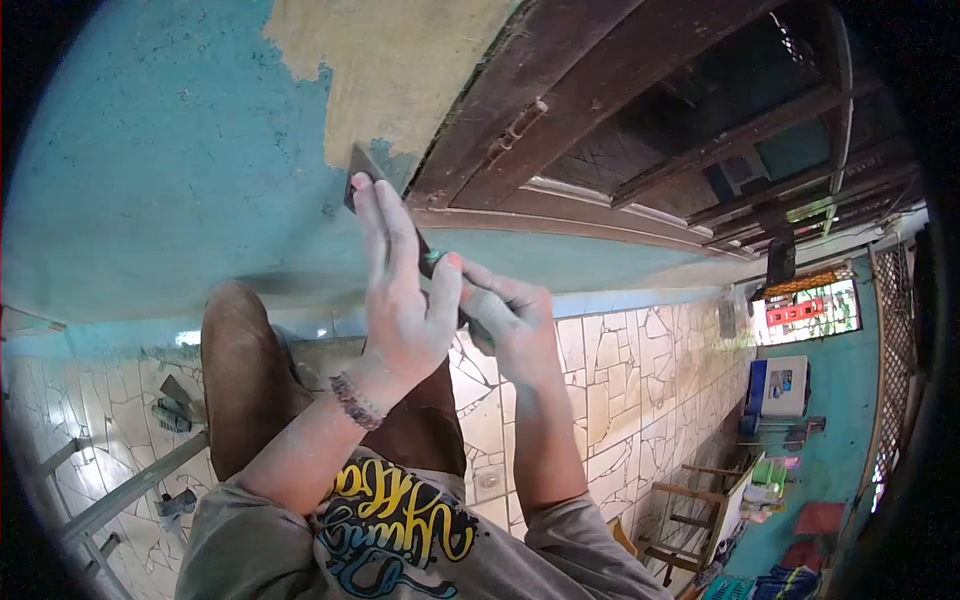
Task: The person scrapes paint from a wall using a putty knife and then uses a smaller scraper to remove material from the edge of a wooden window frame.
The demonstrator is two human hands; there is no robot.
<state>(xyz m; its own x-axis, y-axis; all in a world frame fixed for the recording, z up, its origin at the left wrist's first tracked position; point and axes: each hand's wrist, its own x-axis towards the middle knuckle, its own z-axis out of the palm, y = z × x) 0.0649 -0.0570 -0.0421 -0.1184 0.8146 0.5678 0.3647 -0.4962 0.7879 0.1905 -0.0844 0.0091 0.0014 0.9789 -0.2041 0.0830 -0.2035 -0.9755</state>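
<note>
A paint scraper [360, 160] with a flat metal blade rests against the wall [230, 130], its tip at the lower edge of a beige patch [375, 75] in the blue-green paint. My left hand [400, 300], dusty and wearing a beaded bracelet, presses its long fingers along the blade, with the thumb by the handle. Wrapped round the handle's rear end is my right hand [505, 325], also dusty; most of the handle is hidden by both hands. Close to the blade's right runs the brown wooden window frame [480, 180].
A rusty bolt [517, 130] sits on the window frame. My bent knee [238, 320] is near the wall. At lower left, a metal ladder-like frame [130, 490] stands near another flat-bladed tool [175, 400] on the stone-patterned floor [610, 390]. A wooden stand [690, 515] is at right.
</note>
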